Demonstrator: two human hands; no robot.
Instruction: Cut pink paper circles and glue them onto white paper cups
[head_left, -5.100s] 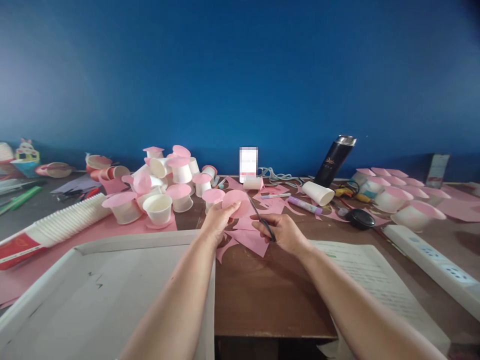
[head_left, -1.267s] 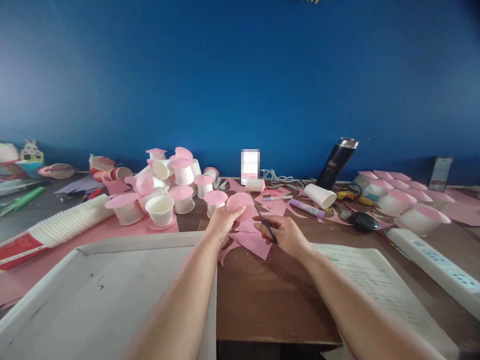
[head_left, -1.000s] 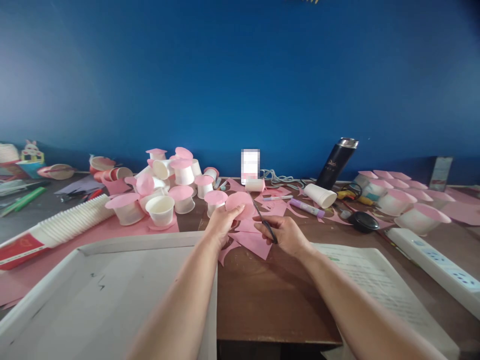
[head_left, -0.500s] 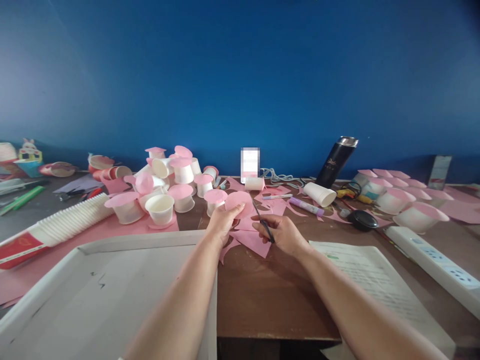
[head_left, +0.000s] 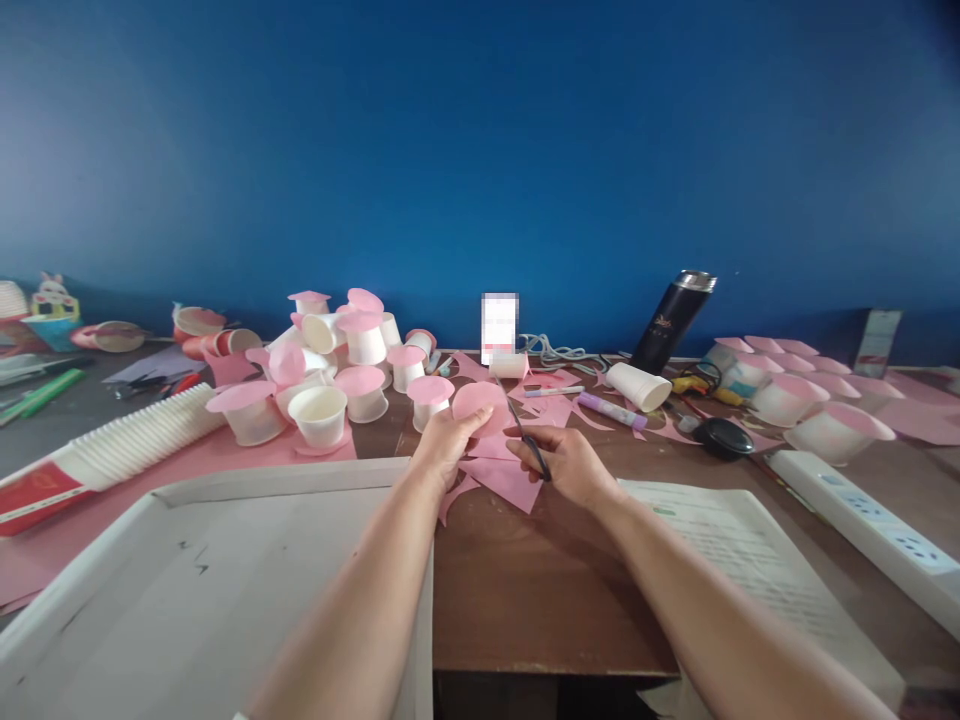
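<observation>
Pinched in my left hand (head_left: 448, 440) is a round piece of pink paper (head_left: 480, 402), held up above the desk. My right hand (head_left: 559, 460) grips dark-handled scissors (head_left: 535, 456), whose blades point up and away beside the right edge of the pink round. Pink paper scraps (head_left: 510, 482) lie on the desk below both hands. Left of my left hand stand white paper cups with pink discs on top, the nearest one (head_left: 430, 402) close to my knuckles. An open white cup (head_left: 318, 415) is farther left.
At the left are a white tray (head_left: 300, 580) and a long stack of cups (head_left: 142, 435). A black flask (head_left: 673, 322), a lying cup (head_left: 637, 386) and a purple glue stick (head_left: 611, 410) are right of centre. A power strip (head_left: 862, 520) and a written sheet (head_left: 735, 545) lie at the right.
The pink round and the scissors have shifted very slightly in my hands. The whole view has moved a little. Both hands keep their grips.
</observation>
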